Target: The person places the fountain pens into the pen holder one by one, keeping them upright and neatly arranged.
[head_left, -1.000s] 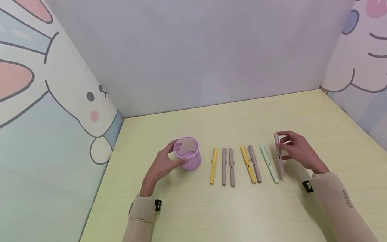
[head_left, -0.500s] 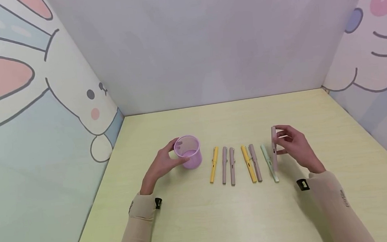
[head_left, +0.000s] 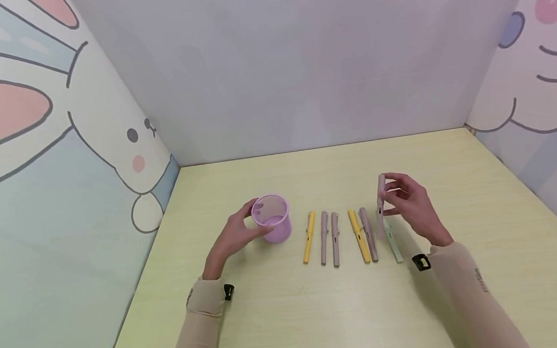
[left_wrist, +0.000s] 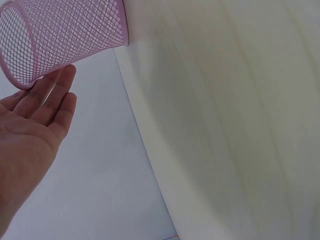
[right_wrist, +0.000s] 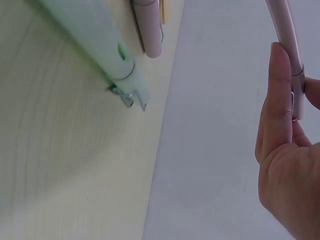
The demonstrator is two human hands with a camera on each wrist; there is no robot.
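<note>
Pen (head_left: 380, 212), capped, mauve, with a clip, and it's held clear of the tabletop (head_left: 278, 314) by my right hand (head_left: 414, 207): thumb and fingers pinched near the cap end, the gap just the pen's own thickness. It stands almost upright, cap end up, barrel end down, top leaning slightly to my right, a small dark window showing in the barrel. Seen from my head, its lower part partly covers the far end of the mint pen (head_left: 394, 247).

Over to my left hand (head_left: 239, 233): fingers behind, thumb in front, spread round the left side of the purple mesh pen holder (head_left: 278, 232) and gripping it. One holder, upright on the table, mouth up, floor showing through the opening.

Now the count: seven pens, the one I'm pinching and six lying in a row. From the left, one yellow pen (head_left: 309, 242); two mauve pens (head_left: 324, 241) near each other; a second yellow pen (head_left: 359, 236) with another mauve one just beside it; then the mint. So two yellow, four mauve counting mine, one mint. All six point away from me; the leftmost tips its far end rightward, the last three leftward.

Writing: dark lettering (head_left: 481, 280) on my right sleeve (head_left: 460, 274), too small to read.
</note>
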